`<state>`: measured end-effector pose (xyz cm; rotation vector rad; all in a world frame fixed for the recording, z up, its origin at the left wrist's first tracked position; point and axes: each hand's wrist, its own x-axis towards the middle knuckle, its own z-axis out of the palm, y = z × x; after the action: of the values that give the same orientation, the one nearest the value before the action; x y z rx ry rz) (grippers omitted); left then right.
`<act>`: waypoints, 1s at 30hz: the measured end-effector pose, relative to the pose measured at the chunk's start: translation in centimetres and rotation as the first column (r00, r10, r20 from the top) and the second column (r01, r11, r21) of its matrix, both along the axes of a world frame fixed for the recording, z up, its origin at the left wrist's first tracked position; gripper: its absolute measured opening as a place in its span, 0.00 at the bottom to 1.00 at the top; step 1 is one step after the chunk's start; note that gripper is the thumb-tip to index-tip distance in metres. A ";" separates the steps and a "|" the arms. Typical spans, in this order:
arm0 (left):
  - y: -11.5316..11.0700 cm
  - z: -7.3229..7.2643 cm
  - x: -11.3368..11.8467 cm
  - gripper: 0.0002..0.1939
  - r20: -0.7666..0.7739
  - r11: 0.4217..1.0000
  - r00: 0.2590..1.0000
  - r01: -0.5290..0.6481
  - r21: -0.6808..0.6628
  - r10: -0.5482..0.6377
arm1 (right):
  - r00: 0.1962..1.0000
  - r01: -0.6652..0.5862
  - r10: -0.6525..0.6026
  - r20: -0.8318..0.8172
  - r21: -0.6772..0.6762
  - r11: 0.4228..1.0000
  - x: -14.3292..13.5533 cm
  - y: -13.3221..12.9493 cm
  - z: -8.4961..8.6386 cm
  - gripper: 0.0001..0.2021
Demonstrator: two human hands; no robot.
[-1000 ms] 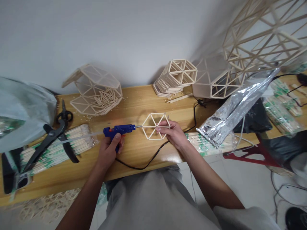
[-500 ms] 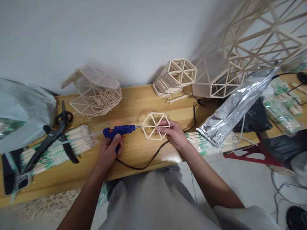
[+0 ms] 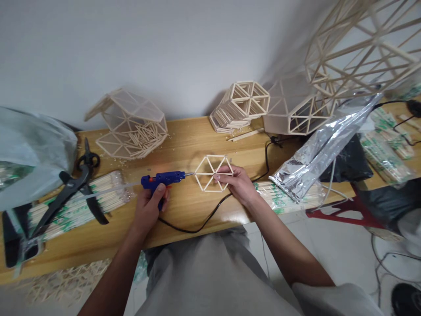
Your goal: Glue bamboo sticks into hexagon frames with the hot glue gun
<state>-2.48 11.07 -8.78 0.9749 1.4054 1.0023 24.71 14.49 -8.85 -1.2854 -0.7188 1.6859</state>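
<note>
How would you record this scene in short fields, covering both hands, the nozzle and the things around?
Left hand: holds a blue glue gun
Right hand: pinches a hexagonal stick frame
Nozzle: at the frame's left corner; touching or not, cannot tell
Behind: stack of similar frames; lattice-sided container holding short sticks
Left side: black cutters over packaged sticks

Over the middle of the table (image 3: 190,210), the glue gun (image 3: 164,177) in the left hand (image 3: 151,204) has its nozzle (image 3: 190,174) at the left corner of the stick frame (image 3: 207,174) in the right hand (image 3: 241,184). Along the back edge, left to right: a box (image 3: 141,107) with sticks (image 3: 146,138) inside, a frame stack (image 3: 230,109), a second box (image 3: 279,105). Near the left end, shears (image 3: 70,186) lie across a stick packet (image 3: 113,195), beside what may be a phone (image 3: 9,241).
</note>
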 end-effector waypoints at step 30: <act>0.0 -0.2 0.0 0.30 -0.008 1.000 1.000 -0.014 -0.006 0.014 | 1.000 -0.019 0.019 0.022 0.011 1.000 0.1 0.0 -0.1 0.16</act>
<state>-2.50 11.07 -8.94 0.9666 1.4233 1.0045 24.77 14.47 -8.92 -1.2949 -0.7546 1.6826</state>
